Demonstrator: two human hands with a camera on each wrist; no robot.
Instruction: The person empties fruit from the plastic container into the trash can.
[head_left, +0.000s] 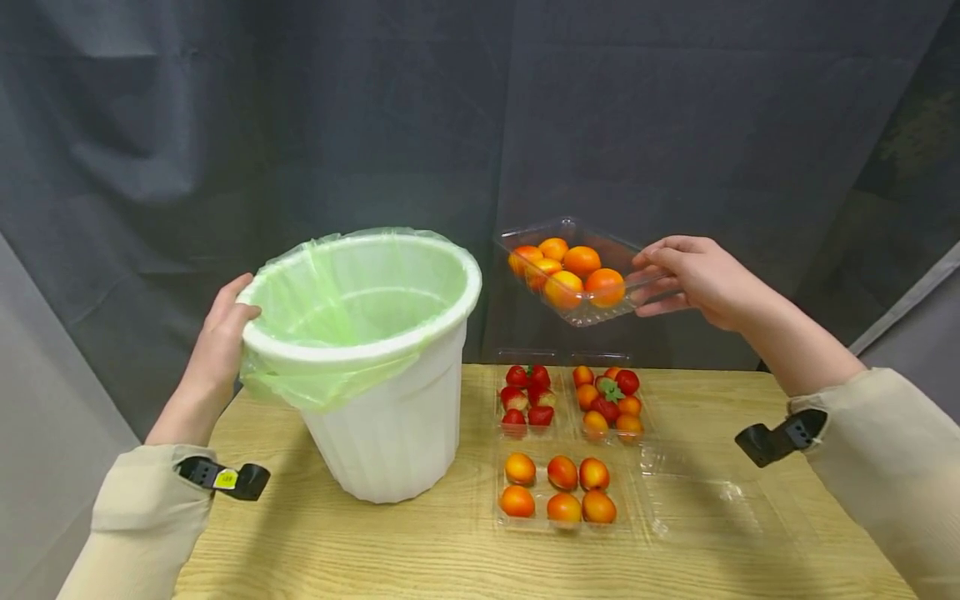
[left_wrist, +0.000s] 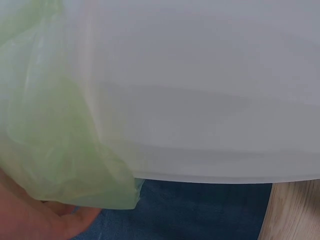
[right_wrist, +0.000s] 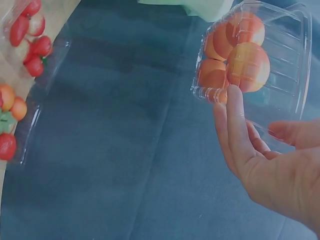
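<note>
A light wooden surface (head_left: pixel 420 550) stands before a dark grey cloth backdrop (head_left: pixel 480 108). On its left half sits a large white ribbed plastic bucket (head_left: pixel 390 425) lined with a thin pale green plastic bag (head_left: pixel 330 379) folded over the rim. The left hand (head_left: pixel 217 342) grips the bucket's left rim, thumb over the lip and fingers curled against the outer wall on the bag. The bucket looks tipped slightly toward the right.

The right hand (head_left: pixel 697 275) holds a clear plastic tray of orange fruit (head_left: pixel 573 271) in the air above the far edge of the surface, just right of the bucket's rim and apart from it. The fingers pinch the tray's right end, thumb on top. The tray tilts and carries six round orange fruits.

Toward the right half of the surface lie three more clear trays: one of red strawberries (head_left: pixel 527 400) near the far edge, six or so; beside it a mixed one of orange fruits and strawberries (head_left: pixel 609 402); nearer the front edge, one of six orange fruits (head_left: pixel 558 487). An empty clear plastic tray (head_left: pixel 697 500) lies to its right.
</note>
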